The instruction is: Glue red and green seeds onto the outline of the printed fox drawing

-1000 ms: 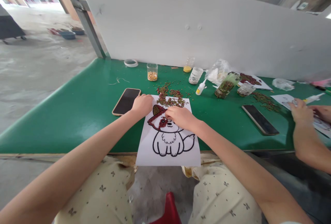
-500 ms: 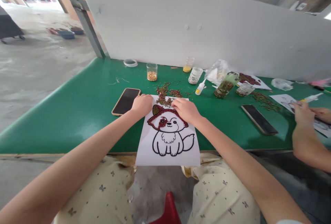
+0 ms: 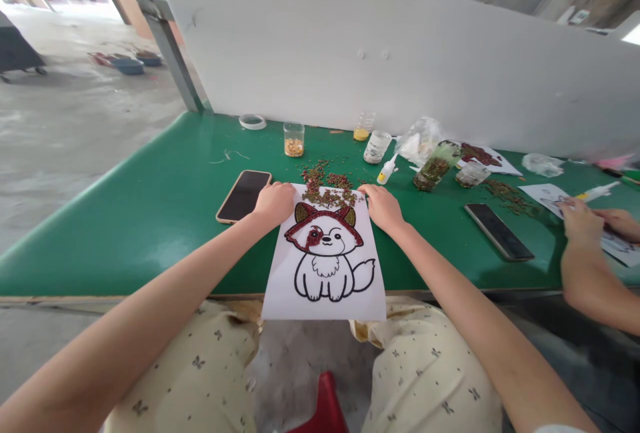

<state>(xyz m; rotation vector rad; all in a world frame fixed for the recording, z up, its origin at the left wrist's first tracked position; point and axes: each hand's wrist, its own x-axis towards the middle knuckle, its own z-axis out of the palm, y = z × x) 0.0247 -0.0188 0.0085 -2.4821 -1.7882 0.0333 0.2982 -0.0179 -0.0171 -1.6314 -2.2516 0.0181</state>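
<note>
A white paper sheet (image 3: pixel 280 293) with a cartoon fox drawing lies before me, its lower end jutting past the table edge. Red and green grains fill the fox's ears, the top of its head and one eye patch; the body is bare line work. My left hand (image 3: pixel 276 202) is closed at the sheet's upper left corner, beside a phone (image 3: pixel 245 196). At the upper right corner, my right hand (image 3: pixel 382 206) has its fingers closed on the paper's edge. Loose red and green grains (image 3: pixel 327 183) lie on and beyond the sheet's top, between both hands.
On the green table (image 3: pixel 150 220) stand a cup of yellow kernels (image 3: pixel 294 140), a white glue bottle (image 3: pixel 387 170), a tilted jar of grains (image 3: pixel 436 166) and a second phone (image 3: pixel 499 232). At right, another person's hands (image 3: pixel 583 220) work over a sheet. A white panel (image 3: pixel 350 40) rises behind.
My right hand has moved right, off the grains near the fox's ear to the paper's upper right corner, uncovering the second green ear. My left hand has stayed put.
</note>
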